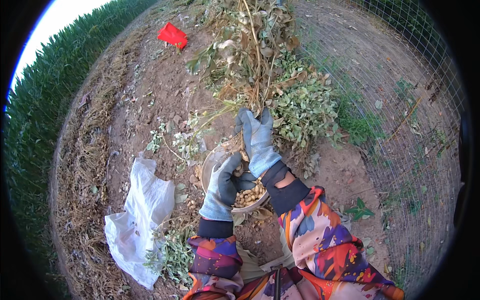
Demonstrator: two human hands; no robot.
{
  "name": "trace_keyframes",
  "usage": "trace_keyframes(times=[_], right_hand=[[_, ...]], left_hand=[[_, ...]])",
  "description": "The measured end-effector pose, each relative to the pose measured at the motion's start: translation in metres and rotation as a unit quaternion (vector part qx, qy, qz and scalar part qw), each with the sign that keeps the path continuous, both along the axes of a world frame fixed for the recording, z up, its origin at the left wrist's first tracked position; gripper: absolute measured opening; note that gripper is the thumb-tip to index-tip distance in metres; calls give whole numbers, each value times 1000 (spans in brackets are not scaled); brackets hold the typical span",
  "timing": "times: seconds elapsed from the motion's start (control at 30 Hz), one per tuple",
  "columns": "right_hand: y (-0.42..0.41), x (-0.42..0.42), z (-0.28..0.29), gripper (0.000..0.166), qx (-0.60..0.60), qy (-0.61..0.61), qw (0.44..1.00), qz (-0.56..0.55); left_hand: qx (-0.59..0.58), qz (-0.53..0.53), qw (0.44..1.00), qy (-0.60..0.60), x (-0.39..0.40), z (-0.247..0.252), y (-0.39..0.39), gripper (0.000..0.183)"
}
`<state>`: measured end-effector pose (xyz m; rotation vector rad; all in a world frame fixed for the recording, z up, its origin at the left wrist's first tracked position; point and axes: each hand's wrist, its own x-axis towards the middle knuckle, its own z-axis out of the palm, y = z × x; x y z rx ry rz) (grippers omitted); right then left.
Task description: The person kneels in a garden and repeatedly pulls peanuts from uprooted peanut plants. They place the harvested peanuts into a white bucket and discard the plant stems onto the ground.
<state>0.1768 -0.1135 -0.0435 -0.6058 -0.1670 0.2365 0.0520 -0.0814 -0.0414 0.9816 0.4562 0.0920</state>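
My right hand (257,137), in a blue-grey coated work glove, grips a dried peanut plant (258,71) by the base of its stems. The stems and withered leaves stretch away from me, and the roots with pods hang towards me. My left hand (224,185), gloved alike, is just below, its thumb and fingers curled around peanut pods (238,171) on those roots. Under both hands stands a round bowl (207,170), partly hidden by them. Loose peanuts (249,197) lie in it.
A pile of green peanut plants (305,105) lies to the right, near a wire mesh fence (416,157). On the left are a white plastic bag (140,221) and a row of dried plants (88,168). A red object (173,35) lies farther off on the soil, beside a tall green crop (41,123).
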Motion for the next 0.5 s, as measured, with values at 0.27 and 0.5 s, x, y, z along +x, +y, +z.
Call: trace_keyframes(times=[0.27, 0.5], right_hand=[[5, 4, -5, 21, -29, -22, 999, -29], [-4, 24, -24, 12, -134, -1, 991, -17]], left_hand=[[109, 42, 991, 70, -2, -22, 7, 11], [272, 4, 962, 15, 6, -43, 13, 49]])
